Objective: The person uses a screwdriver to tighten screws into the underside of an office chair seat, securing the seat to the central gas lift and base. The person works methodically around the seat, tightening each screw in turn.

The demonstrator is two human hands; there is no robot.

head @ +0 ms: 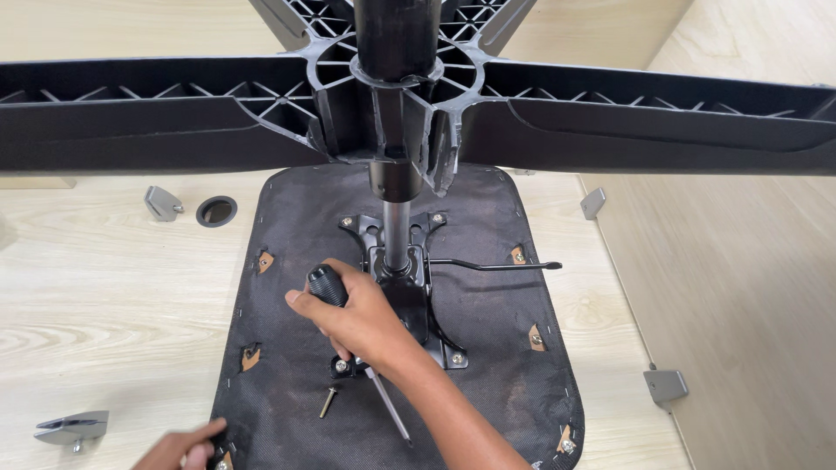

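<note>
No packages, labels, signs or screens are showing anywhere in this view.
</note>
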